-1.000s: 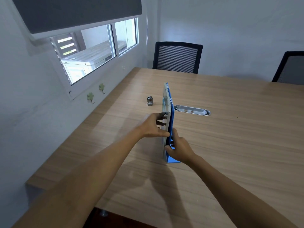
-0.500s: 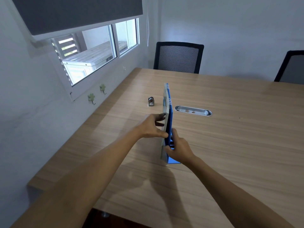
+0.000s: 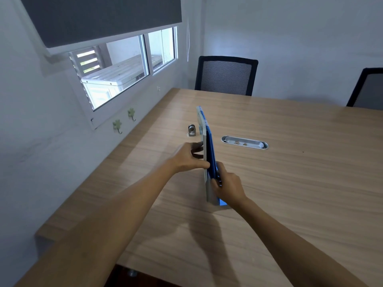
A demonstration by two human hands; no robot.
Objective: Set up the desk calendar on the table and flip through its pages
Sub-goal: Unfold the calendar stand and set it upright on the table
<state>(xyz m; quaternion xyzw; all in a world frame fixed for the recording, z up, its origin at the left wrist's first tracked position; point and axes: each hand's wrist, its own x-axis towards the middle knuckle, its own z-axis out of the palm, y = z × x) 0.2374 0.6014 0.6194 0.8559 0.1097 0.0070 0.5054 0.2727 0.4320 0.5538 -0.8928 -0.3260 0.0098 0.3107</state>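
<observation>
A blue desk calendar [image 3: 207,141] stands upright and edge-on to me on the wooden table [image 3: 290,183], its white spiral binding at the top. Pale pages face left and the blue stand faces right. My left hand [image 3: 186,157] presses against the page side, fingers on the pages, thumb at the near edge. From the right, my right hand [image 3: 228,185] grips the lower near part, with fingers curled around the blue stand. A bit of the blue base shows on the table below my right wrist.
A small metal clip [image 3: 192,130] lies just left of the calendar's far end. An oval metal cable grommet [image 3: 244,142] is set in the table to the right. Two black mesh chairs [image 3: 226,75] [image 3: 369,90] stand at the far side. A wall with a window runs along the left.
Almost nothing has moved. Both hands keep hold of the upright calendar, and my left fingers have shifted slightly on the pages.
</observation>
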